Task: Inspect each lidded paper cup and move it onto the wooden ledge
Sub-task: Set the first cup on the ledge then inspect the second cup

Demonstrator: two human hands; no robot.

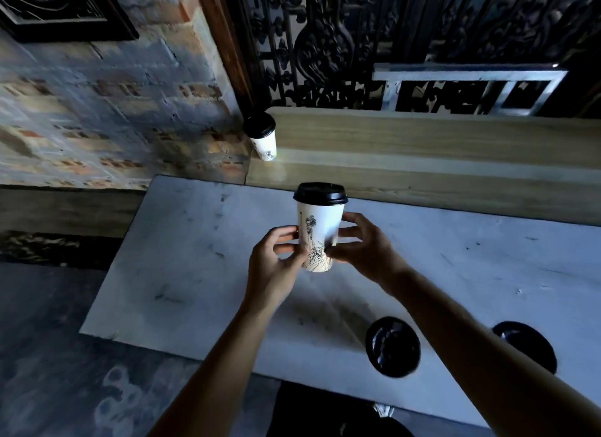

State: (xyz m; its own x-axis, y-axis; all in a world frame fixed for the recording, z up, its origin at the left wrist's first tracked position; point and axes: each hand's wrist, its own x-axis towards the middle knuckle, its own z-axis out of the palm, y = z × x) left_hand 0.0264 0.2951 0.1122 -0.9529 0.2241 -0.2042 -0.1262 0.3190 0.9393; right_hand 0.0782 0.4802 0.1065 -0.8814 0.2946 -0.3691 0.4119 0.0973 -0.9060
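Observation:
A white paper cup with a black lid and a dark line drawing hangs upright above the white marble table. My left hand pinches its lower left side and my right hand grips its lower right side. A second lidded cup stands at the far left end of the pale wooden ledge, next to the brick wall. Two more black-lidded cups stand near the table's front edge, the right one partly hidden by my right forearm.
A brick wall closes the left side. Behind the ledge rise a dark ornate iron screen and a metal frame. The floor lies to the left of the table.

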